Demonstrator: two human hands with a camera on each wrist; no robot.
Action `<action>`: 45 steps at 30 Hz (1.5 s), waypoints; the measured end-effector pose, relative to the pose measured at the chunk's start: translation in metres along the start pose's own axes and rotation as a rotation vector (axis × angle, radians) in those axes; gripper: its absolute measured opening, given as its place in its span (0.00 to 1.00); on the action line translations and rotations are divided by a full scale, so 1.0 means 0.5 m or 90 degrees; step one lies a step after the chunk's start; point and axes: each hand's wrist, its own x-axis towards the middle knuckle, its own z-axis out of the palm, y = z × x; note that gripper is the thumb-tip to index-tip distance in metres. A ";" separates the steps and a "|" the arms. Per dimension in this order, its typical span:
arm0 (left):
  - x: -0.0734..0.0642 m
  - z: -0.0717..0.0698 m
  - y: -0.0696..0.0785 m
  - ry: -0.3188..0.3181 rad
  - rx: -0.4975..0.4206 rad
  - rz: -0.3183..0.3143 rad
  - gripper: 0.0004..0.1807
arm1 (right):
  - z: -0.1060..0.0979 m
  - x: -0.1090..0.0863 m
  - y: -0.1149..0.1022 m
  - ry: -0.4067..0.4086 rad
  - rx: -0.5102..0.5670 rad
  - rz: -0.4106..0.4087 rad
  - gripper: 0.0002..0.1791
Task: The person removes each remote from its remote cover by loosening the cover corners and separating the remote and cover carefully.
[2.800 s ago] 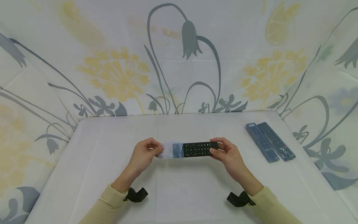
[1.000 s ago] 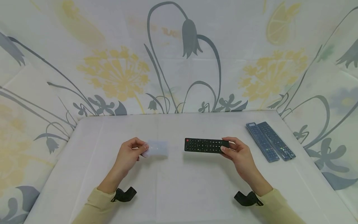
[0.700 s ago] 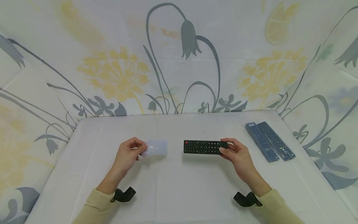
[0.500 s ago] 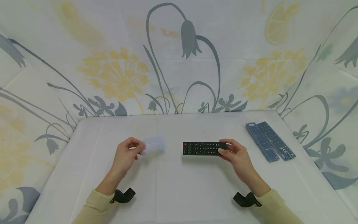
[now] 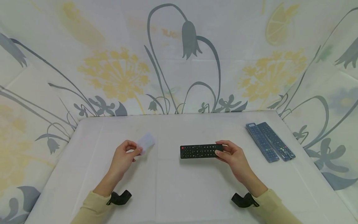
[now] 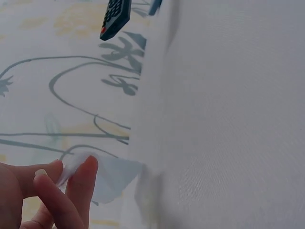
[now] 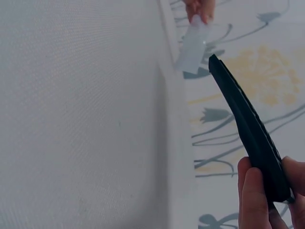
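Observation:
My left hand [image 5: 123, 158] pinches a small, pale, see-through plastic sleeve [image 5: 146, 142] between thumb and fingers, holding it above the table. The sleeve [image 6: 113, 179] also shows at the fingertips in the left wrist view. At the middle, my right hand [image 5: 233, 158] grips the right end of a black remote control [image 5: 197, 151]. Its buttons face up, and a red one sits at the left end. In the right wrist view the remote [image 7: 248, 121] appears edge-on, thumb on one side and fingers on the other. Sleeve and remote are apart.
Two more remote controls, both bluish, lie side by side at the back right of the white table [image 5: 179, 193]: a left one [image 5: 262, 142] and a right one [image 5: 276, 140]. Flower-patterned cloth walls [image 5: 173, 71] stand behind and at both sides.
The plastic sleeve was around the remote's left part and has come off it. My left hand has moved left and tilted the sleeve upward. Lately the remote has shifted slightly left and nearer.

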 end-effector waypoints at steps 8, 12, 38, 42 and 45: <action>-0.004 -0.024 -0.020 -0.036 0.048 -0.018 0.15 | 0.005 0.009 0.005 -0.024 -0.026 0.006 0.26; -0.011 -0.035 -0.024 -0.043 0.106 -0.011 0.14 | 0.009 0.017 0.007 -0.052 -0.044 0.004 0.26; -0.018 -0.047 -0.042 -0.017 0.314 0.078 0.12 | 0.094 0.087 0.034 -0.028 -0.084 0.045 0.27; -0.014 -0.044 -0.046 -0.019 0.301 0.093 0.12 | 0.105 0.096 0.035 -0.032 -0.094 0.025 0.27; -0.013 -0.043 -0.048 -0.027 0.291 0.100 0.12 | 0.117 0.103 0.035 -0.039 -0.094 0.028 0.27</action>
